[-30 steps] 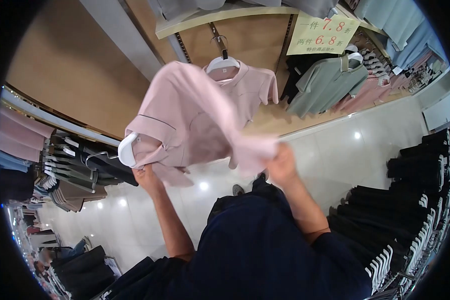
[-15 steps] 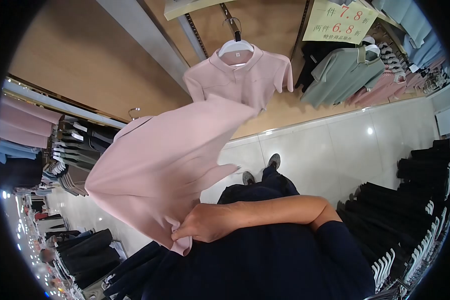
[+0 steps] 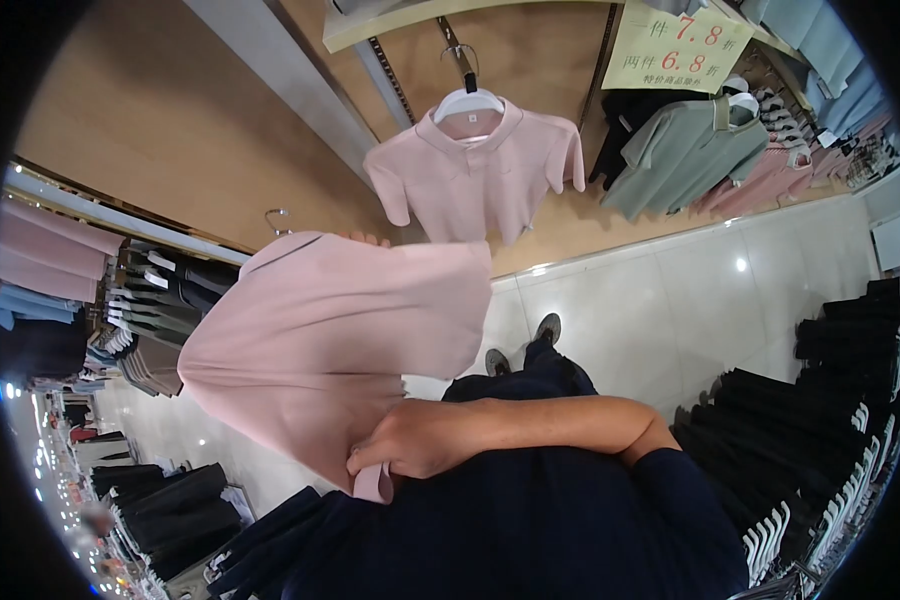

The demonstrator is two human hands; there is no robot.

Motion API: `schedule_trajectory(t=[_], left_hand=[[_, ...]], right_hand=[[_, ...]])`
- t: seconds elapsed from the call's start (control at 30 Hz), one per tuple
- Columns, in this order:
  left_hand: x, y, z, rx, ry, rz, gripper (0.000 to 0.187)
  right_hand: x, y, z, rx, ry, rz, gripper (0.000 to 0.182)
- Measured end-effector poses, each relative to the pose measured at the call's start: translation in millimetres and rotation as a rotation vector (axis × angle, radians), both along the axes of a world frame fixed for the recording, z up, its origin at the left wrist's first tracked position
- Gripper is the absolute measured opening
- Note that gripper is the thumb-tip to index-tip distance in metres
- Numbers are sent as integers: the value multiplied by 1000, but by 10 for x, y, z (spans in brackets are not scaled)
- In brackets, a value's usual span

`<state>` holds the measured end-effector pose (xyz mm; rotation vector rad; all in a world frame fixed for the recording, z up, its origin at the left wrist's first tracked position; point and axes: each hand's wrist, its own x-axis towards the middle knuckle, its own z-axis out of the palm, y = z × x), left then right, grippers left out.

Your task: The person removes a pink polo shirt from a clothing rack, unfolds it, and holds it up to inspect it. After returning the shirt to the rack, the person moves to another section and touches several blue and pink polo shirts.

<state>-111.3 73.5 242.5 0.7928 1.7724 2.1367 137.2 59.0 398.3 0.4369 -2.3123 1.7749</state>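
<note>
A pink shirt [image 3: 330,320] is spread out in front of me, its hanger hook [image 3: 278,218] sticking out at the upper left edge. My right hand [image 3: 420,438] reaches across my body and is closed on the shirt's near edge, which folds over below the fingers. Of my left hand [image 3: 372,240], only fingertips show at the shirt's far edge; the shirt hides the rest, and it seems to hold the cloth up from behind. Beyond it, a similar pink polo shirt [image 3: 475,165] hangs on a white hanger [image 3: 467,103] against the wall panel.
Green and pink polo shirts [image 3: 685,150] hang at the upper right beneath a yellow price sign [image 3: 678,45]. Racks of dark trousers [image 3: 770,430] stand on the right, and more dark garments [image 3: 175,515] at lower left. Shirts on hangers [image 3: 150,310] line the left side.
The shirt's far part has swung down and towards me, showing more of the hanging polo shirt. Left fingertips have come into view at its far edge. My right hand keeps its grip.
</note>
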Motion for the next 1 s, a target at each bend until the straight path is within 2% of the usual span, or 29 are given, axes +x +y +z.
schedule_trajectory(t=[0.07, 0.1, 0.17, 0.2, 0.23, 0.27, 0.3, 0.33, 0.4, 0.5, 0.7, 0.8, 0.9, 1.0], left_hand=[[-42, 85, -87, -38, -69, -26, 35], [-87, 110, -125, -76, -120, -53, 35], [-190, 145, -196, -162, -201, -124, 36], [-288, 101, -179, -205, -194, -162, 37], [-323, 84, -76, -238, -2, -177, 37], [-358, 67, 26, -262, 189, -174, 38], [-207, 45, 302, -333, 284, -83, 38], [-96, 33, 469, -347, 308, -63, 38], [21, 53, 652, -376, 356, -17, 39], [17, 118, 605, -345, 380, -85, 39], [366, 303, 905, -389, 322, -195, 36], [439, 385, 892, -297, 283, -254, 37], [574, 416, 1022, -385, 293, -271, 36], [750, 440, 934, -329, 323, -398, 33]], right_hand=[[101, 243, 85, -66, -63, -26, 36], [183, 411, 97, -72, -69, -92, 43], [405, 712, -317, -257, -25, -377, 49], [573, 926, -506, -225, 18, -515, 48], [755, 1055, -812, -599, -286, -664, 40], [887, 1211, -1143, -614, -114, -861, 31], [1093, 1369, -1366, -739, -187, -991, 25], [1293, 1491, -1534, -866, -265, -1119, 20], [1552, 1533, -1764, -974, -248, -1283, 17], [1756, 1433, -1936, -1100, -238, -1327, 20], [1865, 1336, -2042, -999, -326, -1285, 18], [1937, 1385, -1960, -968, -297, -1355, 20], [1996, 1419, -1808, -799, -187, -1580, 26], [1970, 1443, -1532, -343, -52, -1743, 37]])
